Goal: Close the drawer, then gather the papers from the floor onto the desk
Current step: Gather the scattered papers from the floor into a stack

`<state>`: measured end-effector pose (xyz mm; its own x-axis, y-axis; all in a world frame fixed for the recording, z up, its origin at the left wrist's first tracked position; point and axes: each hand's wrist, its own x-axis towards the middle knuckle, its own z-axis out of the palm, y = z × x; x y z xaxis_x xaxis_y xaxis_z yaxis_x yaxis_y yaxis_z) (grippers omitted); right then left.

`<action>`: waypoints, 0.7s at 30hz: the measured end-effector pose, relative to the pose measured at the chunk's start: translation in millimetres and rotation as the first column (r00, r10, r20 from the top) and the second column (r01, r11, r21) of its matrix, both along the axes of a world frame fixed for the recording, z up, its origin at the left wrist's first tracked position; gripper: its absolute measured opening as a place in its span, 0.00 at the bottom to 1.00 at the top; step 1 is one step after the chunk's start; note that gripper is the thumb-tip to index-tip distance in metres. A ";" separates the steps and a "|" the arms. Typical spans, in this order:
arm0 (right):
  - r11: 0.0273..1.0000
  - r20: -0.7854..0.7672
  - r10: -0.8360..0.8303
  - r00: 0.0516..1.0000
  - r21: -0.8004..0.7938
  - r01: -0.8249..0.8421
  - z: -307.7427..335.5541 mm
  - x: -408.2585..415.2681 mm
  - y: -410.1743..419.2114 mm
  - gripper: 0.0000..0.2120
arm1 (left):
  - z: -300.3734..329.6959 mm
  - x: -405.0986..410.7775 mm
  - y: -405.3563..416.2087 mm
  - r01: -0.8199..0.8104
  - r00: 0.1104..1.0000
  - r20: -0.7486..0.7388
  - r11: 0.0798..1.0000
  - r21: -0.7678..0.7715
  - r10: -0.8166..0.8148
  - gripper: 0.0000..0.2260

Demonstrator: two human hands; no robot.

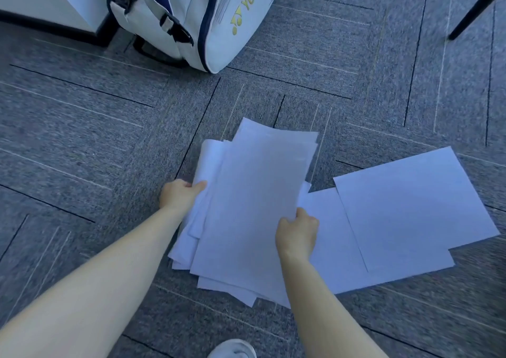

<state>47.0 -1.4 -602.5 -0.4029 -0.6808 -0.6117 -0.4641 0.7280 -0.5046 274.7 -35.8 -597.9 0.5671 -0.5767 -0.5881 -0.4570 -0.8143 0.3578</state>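
Nearest, a white shoe [232, 349] stands on the grey carpet floor [82, 144]. Left hand [179, 194] has its fingers [197, 185] closed on the loose paper stack [246, 207]; right hand [297, 234] pinches its right edge. Two flat sheets [410, 207] lie on the floor further right, probably only two. Better to square the stack first, then slide it under those. A white bag [219, 20] stands far.

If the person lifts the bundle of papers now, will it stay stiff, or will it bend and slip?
The bundle of papers will probably flop: the sheets are thin, and one already curls near the left hand. Sheets may slide out, since the edges are fanned and uneven. It should be light; the right hand pinches only one edge.
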 end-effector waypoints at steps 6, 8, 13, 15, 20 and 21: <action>0.997 0.310 0.076 0.948 -0.021 -0.073 7.1 6.9 -11.1 0.04 | 4.4 -6.8 3.7 0.000 0.933 -0.360 1.000 0.014 0.005 0.25; 0.992 0.320 0.119 0.940 -0.071 -0.101 14.2 -10.2 -12.8 0.11 | 3.7 -7.6 6.1 -0.012 0.912 -0.409 1.000 0.010 0.015 0.24; 0.962 -0.394 0.272 0.878 0.130 -0.240 0.8 -101.1 -21.4 0.34 | -2.1 -14.7 13.6 -0.107 0.853 -0.517 0.994 -0.038 0.072 0.27; 0.914 -0.389 0.364 0.847 0.323 -0.244 -5.5 -123.2 -22.1 0.39 | -0.3 -21.3 10.9 -0.039 0.894 -0.447 0.997 -0.065 0.006 0.29; 0.851 -0.528 0.525 0.667 0.342 -0.398 -7.4 -144.6 -20.6 0.28 | 2.3 -25.4 7.5 -0.048 0.960 -0.280 0.983 -0.177 -0.004 0.30; 0.845 -0.544 0.535 0.647 0.320 -0.429 -2.3 -148.3 -19.3 0.26 | 2.2 -24.3 8.5 -0.086 0.963 -0.266 0.975 -0.207 0.028 0.30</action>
<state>-101.3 -20.7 -604.8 -0.3538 -0.8067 -0.4733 -0.9308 0.3535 0.0933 250.3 -27.3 -595.7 0.4466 -0.6765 -0.5855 -0.2795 -0.7272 0.6270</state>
